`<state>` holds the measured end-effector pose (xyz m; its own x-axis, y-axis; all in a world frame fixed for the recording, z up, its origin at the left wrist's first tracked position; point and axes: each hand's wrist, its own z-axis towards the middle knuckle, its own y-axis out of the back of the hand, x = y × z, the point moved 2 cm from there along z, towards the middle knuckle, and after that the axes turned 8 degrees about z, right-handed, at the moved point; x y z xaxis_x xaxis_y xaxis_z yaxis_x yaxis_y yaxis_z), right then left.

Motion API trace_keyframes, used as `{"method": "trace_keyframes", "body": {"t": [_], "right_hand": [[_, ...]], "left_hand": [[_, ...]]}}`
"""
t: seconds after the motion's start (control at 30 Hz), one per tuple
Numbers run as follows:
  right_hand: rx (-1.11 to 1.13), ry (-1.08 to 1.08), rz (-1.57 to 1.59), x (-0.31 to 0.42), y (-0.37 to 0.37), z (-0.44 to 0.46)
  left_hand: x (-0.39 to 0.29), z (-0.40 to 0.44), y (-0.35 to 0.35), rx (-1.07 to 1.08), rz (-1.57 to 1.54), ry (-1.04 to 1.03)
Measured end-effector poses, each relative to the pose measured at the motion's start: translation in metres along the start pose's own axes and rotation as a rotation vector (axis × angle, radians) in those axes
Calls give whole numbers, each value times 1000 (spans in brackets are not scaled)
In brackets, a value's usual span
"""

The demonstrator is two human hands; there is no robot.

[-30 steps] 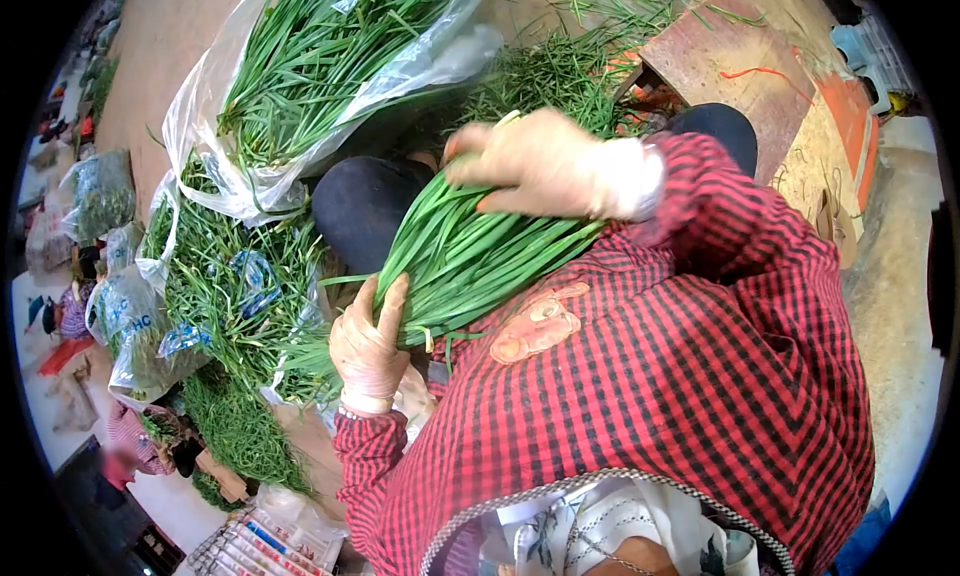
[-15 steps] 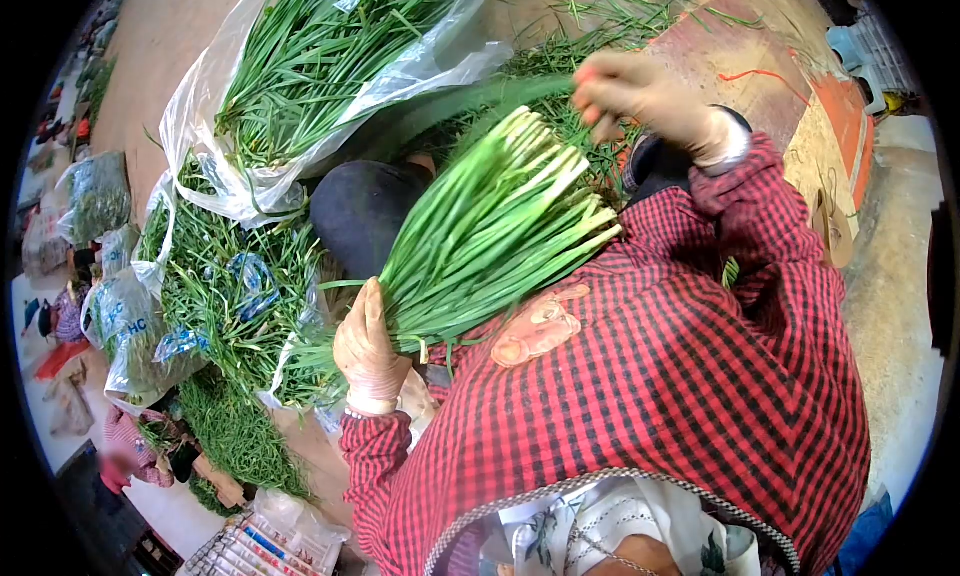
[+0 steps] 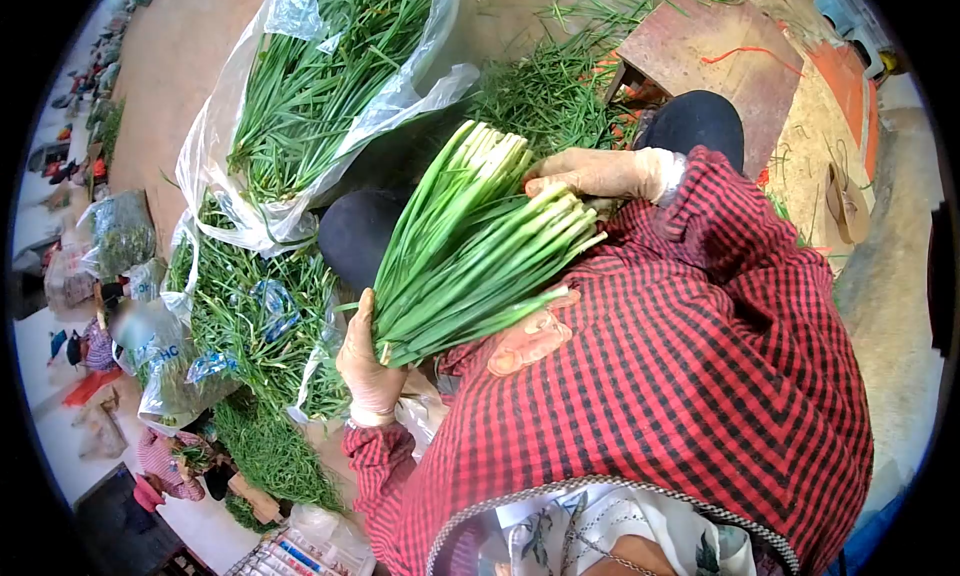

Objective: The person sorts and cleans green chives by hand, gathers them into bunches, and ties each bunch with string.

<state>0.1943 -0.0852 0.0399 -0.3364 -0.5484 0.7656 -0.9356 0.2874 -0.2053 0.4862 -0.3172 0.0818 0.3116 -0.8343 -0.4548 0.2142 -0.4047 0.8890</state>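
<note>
A thick bunch of garlic chives [image 3: 480, 246] lies across my lap, its pale stem ends pointing up and right. A gap splits the stems into two parts. At the leafy lower end, my left hand [image 3: 372, 364], in a thin pale glove, is closed round the green leaves with the thumb on top. My right hand [image 3: 600, 173], also gloved, is at the pale stem ends. Its fingers press together into the gap between the two parts, and the fingertips are partly hidden by stems.
An open clear plastic bag [image 3: 210, 146] full of garlic chives stands at the upper left. Loose greens [image 3: 260, 316] and tied bags lie below it. Trimmed leaves [image 3: 550, 91] cover the floor ahead, beside a low wooden board [image 3: 715, 51] with a red string [image 3: 750, 51].
My right hand has come down from above the bunch to its stem ends. The bunch has parted into two sections, and the view has shifted slightly.
</note>
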Motion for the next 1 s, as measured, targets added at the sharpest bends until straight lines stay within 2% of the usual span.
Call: {"method": "trace_keyframes", "body": {"t": [0.03,0.1,0.13,0.17,0.2,0.23,0.27,0.33,0.4,0.43,0.5,0.57,0.6,0.63,0.7,0.77,0.8,0.83,0.87,0.9,0.97,1.0], "right_hand": [[-87,357,-180,-15,12,9],[-131,195,-83,23,15,-26],[-194,299,11,28,26,-32],[-318,384,-17,38,39,-44],[-434,433,32,42,56,-53],[-480,501,105,44,76,-62],[-513,520,169,42,95,-68],[-544,555,232,43,106,-66],[-625,307,-215,45,95,-57],[-559,366,-274,51,84,-60],[-445,515,-129,61,64,-52],[-335,497,-202,74,47,-43],[-374,602,-389,69,49,-24],[-431,602,-496,63,53,-13],[-417,318,-330,68,56,-19],[-499,470,-443,57,79,-20],[-544,649,-377,52,91,-18],[-676,537,-402,38,109,-29],[-805,332,-418,19,138,-22],[-737,173,-520,-8,176,-8],[-767,125,-876,-9,157,-28],[-760,122,-879,-6,148,-33]], "left_hand": [[-3,1,3,1,9,-6],[-6,5,7,73,-157,121],[-18,10,14,77,-143,115],[-8,8,8,66,-333,166],[4,4,4,63,-378,177],[11,2,3,60,-423,187],[-3,2,6,83,-769,314],[3,1,8,139,-847,383],[-10,10,14,197,-849,459],[-16,14,17,195,-842,448],[-28,17,18,337,-936,612],[-40,24,15,339,-964,571],[-43,24,14,369,-1027,591],[-45,24,14,399,-1091,611],[-52,21,15,451,-1071,635],[-48,12,11,453,-1165,672],[-37,6,6,482,-1221,687],[-31,1,5,486,-1222,697],[-30,-2,5,494,-1204,710],[-29,-4,4,502,-1188,722],[-23,-6,-4,495,-1230,743],[-20,-7,-9,481,-1272,758]]}}
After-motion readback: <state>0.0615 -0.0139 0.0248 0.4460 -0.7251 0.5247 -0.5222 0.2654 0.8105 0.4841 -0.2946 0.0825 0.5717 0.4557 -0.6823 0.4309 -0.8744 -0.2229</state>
